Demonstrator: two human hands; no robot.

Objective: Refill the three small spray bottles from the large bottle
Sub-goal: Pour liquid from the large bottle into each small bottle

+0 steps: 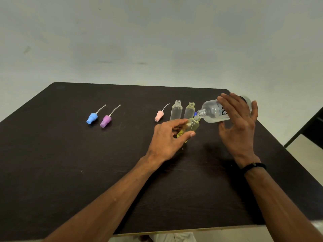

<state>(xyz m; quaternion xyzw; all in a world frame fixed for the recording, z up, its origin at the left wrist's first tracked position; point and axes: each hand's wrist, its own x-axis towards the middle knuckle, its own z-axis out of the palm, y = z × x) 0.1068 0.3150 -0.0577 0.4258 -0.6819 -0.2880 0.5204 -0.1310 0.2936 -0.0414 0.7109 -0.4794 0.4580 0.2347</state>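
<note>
Between the two hands, the large bottle [216, 111] is tipped neck-down in the right hand [238, 123], its mouth touching the mouth of a small bottle [191, 127] of yellowish liquid gripped by the left hand [170, 137]. Just beyond the left hand two more small bottles [176, 110] stand uncapped on the tabletop [87, 163], with a pink sprayer [159, 116] beside them. Well to its left lie a blue sprayer [92, 118] and a purple sprayer [105, 121].

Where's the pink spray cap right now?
The pink spray cap lies on the dark table, just left of two empty clear small bottles, beyond the left hand.

large bottle [216, 111] tipped, 3 small bottles [176, 110] uncapped
</note>
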